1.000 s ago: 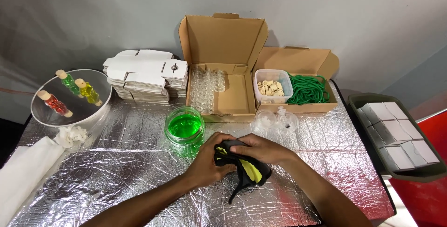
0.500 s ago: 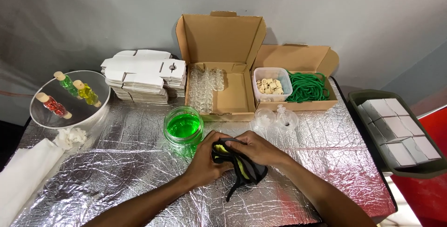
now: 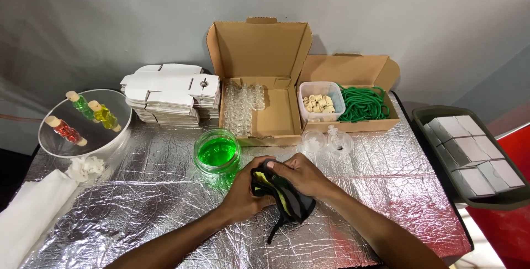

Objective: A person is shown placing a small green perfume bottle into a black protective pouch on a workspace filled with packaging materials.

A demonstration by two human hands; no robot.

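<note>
Head view, looking down at my own two hands over a table covered in crinkled silver foil (image 3: 138, 214).

At the far left edge lies a folded white cloth (image 3: 27, 216), with a small crumpled white wad (image 3: 85, 167) just beside it. Behind these sits a clear round bowl (image 3: 113, 139) holding three small corked bottles: one red (image 3: 66, 131), one green (image 3: 80, 103) and one yellow (image 3: 104, 115). To its right is a stack of flat white folded cartons (image 3: 168, 95).

Moving toward the middle, a clear jar of bright green liquid (image 3: 217, 154) stands on the foil, just beside my left hand (image 3: 245, 194). My left hand is curled around the left side of a black pouch with yellow-green lining (image 3: 295, 202), fingers clenched on the fabric. My right hand (image 3: 301, 175) lies over the top of the same pouch, fingers bent and gripping it. The pouch rests low over the foil at the centre front of the table, with a black strap (image 3: 274, 230) trailing toward me.

Behind my hands, an open brown cardboard box (image 3: 276, 111) holds a cluster of small empty clear bottles (image 3: 243, 103). Two small clear cups (image 3: 326, 142) stand in front of it. To the right, a second open cardboard box (image 3: 353, 70) holds a clear tub of small cork stoppers (image 3: 319, 103) and a coil of green cord (image 3: 363, 104).

At the far right, off the table's edge, a dark tray (image 3: 436, 136) holds rows of closed white boxes (image 3: 475, 150).
</note>
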